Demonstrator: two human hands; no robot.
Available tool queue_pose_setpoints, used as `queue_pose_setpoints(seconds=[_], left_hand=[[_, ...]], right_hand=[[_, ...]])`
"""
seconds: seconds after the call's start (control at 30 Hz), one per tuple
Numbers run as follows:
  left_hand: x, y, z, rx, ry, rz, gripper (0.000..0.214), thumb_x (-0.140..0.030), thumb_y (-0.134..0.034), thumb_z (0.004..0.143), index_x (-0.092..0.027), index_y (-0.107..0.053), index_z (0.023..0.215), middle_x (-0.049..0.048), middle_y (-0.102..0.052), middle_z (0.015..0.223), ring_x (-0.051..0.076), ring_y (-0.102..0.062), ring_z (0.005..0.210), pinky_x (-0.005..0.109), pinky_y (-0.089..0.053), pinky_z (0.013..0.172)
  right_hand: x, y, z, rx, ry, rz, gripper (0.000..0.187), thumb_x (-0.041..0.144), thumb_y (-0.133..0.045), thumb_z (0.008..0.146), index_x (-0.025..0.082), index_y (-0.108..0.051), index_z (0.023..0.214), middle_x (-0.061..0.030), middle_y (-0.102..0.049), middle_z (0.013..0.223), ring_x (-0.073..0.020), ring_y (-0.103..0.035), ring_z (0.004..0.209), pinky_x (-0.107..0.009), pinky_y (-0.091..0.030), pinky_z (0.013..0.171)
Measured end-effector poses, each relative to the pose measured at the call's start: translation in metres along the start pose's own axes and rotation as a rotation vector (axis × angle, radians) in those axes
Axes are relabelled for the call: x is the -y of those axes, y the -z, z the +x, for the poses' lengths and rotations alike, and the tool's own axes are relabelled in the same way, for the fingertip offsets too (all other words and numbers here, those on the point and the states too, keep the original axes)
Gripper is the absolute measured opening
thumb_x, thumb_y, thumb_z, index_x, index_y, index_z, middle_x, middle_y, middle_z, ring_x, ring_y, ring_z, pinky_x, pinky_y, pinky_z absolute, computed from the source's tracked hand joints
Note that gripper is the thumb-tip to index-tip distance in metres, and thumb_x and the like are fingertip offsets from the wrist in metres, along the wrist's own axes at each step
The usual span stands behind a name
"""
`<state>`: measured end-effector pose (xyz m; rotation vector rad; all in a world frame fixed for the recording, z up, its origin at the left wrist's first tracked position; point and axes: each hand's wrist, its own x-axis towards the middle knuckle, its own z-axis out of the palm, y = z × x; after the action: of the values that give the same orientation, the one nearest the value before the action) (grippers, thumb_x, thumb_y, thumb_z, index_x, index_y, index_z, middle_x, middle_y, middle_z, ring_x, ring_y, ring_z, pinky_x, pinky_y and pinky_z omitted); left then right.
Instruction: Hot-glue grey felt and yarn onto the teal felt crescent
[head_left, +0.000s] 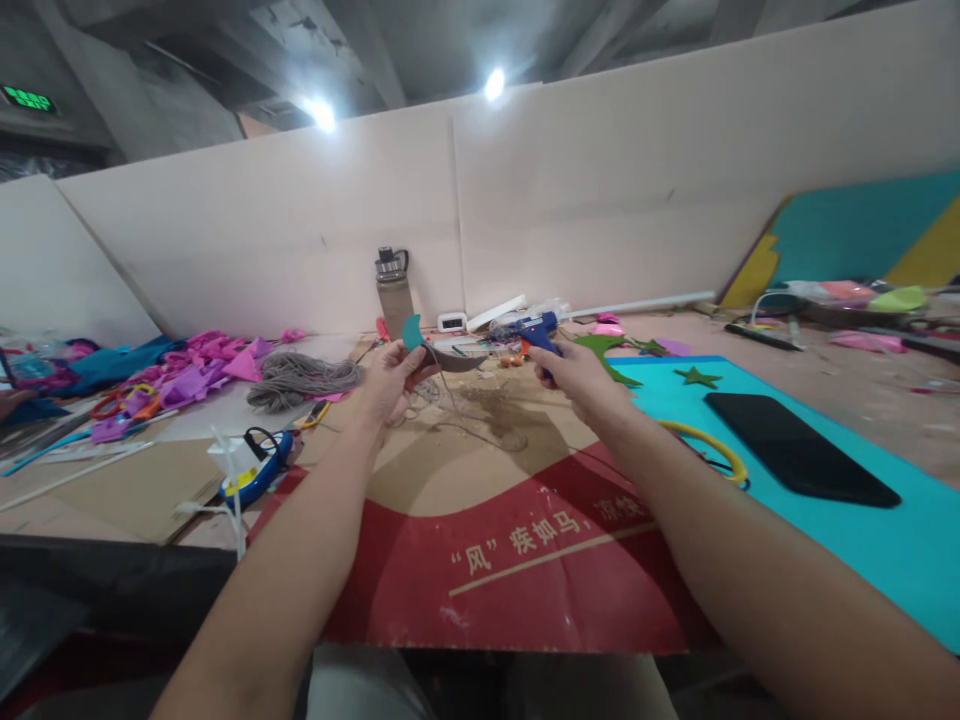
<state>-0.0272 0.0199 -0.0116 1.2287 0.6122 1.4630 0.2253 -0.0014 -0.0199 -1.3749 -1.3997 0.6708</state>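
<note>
My left hand (397, 378) pinches a small teal cut-out (413, 333) and a dark grey curved strip (456, 361). A thin grey cord hangs from the strip and trails in loops over the cardboard (420, 485). In my right hand (581, 375) is a blue glue gun (541, 332), my fingers wrapped round its handle. Its nozzle points left towards the strip, with a gap between them. A green felt piece (600, 350) lies just beyond my right wrist.
A water bottle (394, 290) stands against the white partition (570, 210). Left are a grey cord bundle (304, 378), pink and purple scraps (217, 350) and a blue power strip (259, 480). Right, a black phone (799, 448) and yellow ring (720, 445) rest on a turquoise sheet (889, 550).
</note>
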Motion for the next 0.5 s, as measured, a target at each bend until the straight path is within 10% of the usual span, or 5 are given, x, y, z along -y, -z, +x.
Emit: queue_pose_setpoints(seconds=[0.17,0.5], left_hand=[[0.000,0.002,0.001,-0.050,-0.019,-0.023,0.032,-0.028,-0.085,0.060,-0.018,-0.062,0.080,0.0003,-0.072,0.088,0.012,-0.067,0.081,0.025,-0.057,0.073],[0.007,0.000,-0.001,-0.041,0.004,-0.054,0.035,-0.029,-0.086,0.059,-0.017,-0.062,0.082,-0.0004,-0.071,0.084,0.012,-0.066,0.078,0.026,-0.058,0.073]], right_hand=[[0.016,0.000,-0.013,-0.166,0.032,0.318,0.027,0.032,-0.060,0.071,0.019,-0.051,0.093,0.0022,-0.056,0.074,-0.0090,-0.050,0.054,-0.022,-0.043,0.049],[0.037,-0.005,-0.039,0.094,0.121,0.525,0.022,0.032,-0.061,0.076,0.018,-0.051,0.090,0.0036,-0.052,0.066,-0.0089,-0.045,0.052,-0.022,-0.038,0.042]])
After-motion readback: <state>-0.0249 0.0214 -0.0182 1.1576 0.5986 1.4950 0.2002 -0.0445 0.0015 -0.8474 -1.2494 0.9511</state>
